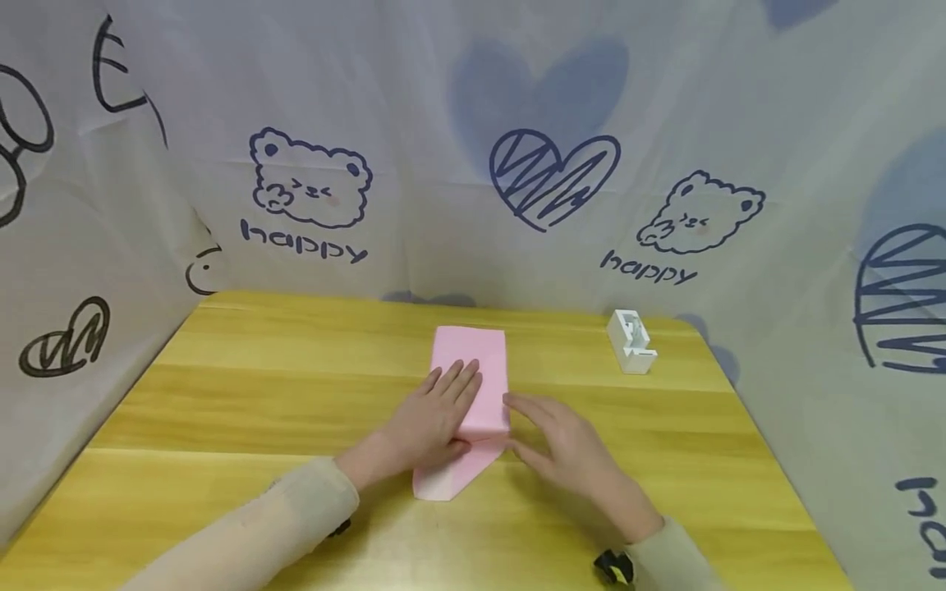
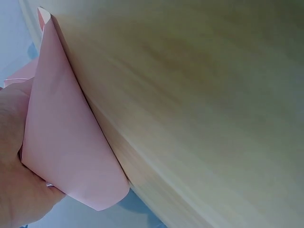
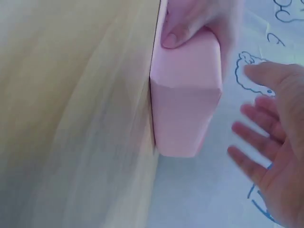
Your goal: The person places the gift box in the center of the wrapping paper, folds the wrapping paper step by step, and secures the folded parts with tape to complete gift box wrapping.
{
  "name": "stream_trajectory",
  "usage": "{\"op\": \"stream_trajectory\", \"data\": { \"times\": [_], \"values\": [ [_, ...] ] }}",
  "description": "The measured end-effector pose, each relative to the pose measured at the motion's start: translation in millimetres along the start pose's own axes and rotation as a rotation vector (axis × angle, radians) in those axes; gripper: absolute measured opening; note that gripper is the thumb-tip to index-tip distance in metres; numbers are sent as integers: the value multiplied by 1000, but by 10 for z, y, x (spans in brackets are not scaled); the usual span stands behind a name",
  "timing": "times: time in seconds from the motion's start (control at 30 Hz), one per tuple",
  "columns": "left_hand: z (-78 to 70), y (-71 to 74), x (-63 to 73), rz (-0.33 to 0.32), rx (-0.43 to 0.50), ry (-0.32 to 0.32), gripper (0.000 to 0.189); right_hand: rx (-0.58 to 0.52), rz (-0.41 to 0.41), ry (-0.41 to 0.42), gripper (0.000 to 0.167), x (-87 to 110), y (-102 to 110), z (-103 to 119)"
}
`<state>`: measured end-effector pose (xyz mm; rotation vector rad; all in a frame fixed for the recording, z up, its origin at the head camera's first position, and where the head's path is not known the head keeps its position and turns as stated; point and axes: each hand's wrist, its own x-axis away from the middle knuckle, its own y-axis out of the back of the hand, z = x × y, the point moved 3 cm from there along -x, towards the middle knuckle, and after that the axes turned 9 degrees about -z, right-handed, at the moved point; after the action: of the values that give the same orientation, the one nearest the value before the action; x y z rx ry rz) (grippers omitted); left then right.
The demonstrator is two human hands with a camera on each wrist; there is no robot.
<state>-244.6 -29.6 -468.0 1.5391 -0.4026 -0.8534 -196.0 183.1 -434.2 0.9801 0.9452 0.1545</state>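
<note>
A folded sheet of pink paper [image 1: 489, 386] lies on the wooden table, with a slanted flap [image 1: 466, 469] at its near end. My left hand [image 1: 436, 419] rests flat on the paper, its fingers stretched out toward the far end. In the left wrist view, a panel of the pink paper [image 2: 66, 123] stands raised in a curve beside that hand. Just right of the paper is my right hand [image 1: 565, 443], index fingertip at the long edge and thumb by the flap. The right wrist view shows the right hand [image 3: 280, 128] with fingers spread, holding nothing.
A small white plastic block-shaped item [image 1: 631, 345] with a hollow top stands at the back right of the table [image 1: 259, 369]. Behind and on both sides hangs a pale cloth [image 1: 436, 197] printed with bears and hearts.
</note>
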Motion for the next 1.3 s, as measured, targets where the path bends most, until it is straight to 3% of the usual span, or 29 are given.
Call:
{"op": "stream_trajectory", "data": {
  "times": [0.2,0.3,0.47,0.7,1.0,1.17,1.3],
  "values": [
    [-71,-89,59,-6,8,12,100,60,284,-189,108,26,-290,-131],
    [-74,-110,67,-21,3,17,101,58,349,-221,117,0,-403,-180],
    [-62,-123,61,-47,32,15,102,40,359,-225,117,-90,-500,-242],
    [-51,-83,46,-41,42,17,103,35,370,-163,111,-118,-552,-283],
    [68,-3,29,-49,113,20,105,34,384,-144,108,-218,-574,-310],
    [216,185,174,-66,234,-17,94,-6,379,-137,105,-232,-575,-291],
    [374,342,383,-87,256,-85,78,-62,365,-169,103,-215,-566,-297]
  ]
}}
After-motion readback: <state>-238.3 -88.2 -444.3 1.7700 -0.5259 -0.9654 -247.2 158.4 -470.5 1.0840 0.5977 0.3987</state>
